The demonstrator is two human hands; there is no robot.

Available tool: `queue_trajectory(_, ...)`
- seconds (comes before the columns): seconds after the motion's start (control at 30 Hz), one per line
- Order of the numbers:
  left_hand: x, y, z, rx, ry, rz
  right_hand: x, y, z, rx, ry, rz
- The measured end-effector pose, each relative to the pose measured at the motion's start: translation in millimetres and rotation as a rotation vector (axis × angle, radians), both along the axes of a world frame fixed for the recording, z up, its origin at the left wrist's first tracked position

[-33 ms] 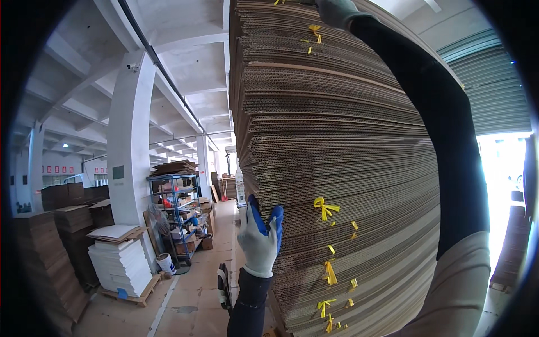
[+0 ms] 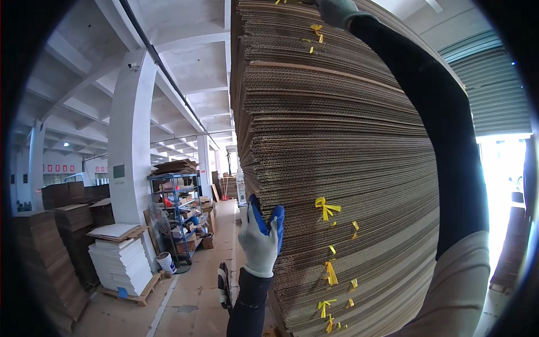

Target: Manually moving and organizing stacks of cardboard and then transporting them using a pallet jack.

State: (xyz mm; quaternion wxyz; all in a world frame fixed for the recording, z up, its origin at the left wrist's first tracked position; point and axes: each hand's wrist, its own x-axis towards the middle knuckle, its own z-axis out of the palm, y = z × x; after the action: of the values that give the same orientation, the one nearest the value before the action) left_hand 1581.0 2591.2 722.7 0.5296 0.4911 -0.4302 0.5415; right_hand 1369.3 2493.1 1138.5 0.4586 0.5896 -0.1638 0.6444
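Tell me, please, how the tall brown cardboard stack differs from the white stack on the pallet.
The left hand is on the corner of the cardboard stack; no hand touches the white stack. Yellow strips poke from the cardboard stack; none show on the white stack. Both are piles of flat sheets.

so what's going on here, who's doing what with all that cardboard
A person is at a tall stack of cardboard sheets. The gloved left hand is at the stack's left corner, thumb and fingers apart. The gloved right hand reaches up near the top, partly out of the picture, so its grip can't be told. Yellow strips stick out between the sheets. Off to the left stands a white stack on a pallet.
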Motion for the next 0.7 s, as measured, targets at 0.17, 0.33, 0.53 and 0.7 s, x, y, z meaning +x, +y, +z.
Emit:
queue_trajectory(0.17,-1,0,-2,0.041,0.06,-0.026,13,-4,13,0.004,0.014,0.035)
queue_trajectory(0.33,0,1,-1,0.003,0.021,-0.004,18,-8,14,0.073,-0.052,-0.079)
queue_trajectory(0.53,5,0,-2,0.021,0.022,-0.003,-7,11,2,0.22,0.009,-0.104)
queue_trajectory(0.7,6,-4,-5,0.021,0.033,-0.01,-17,10,8,0.133,-0.054,0.006)
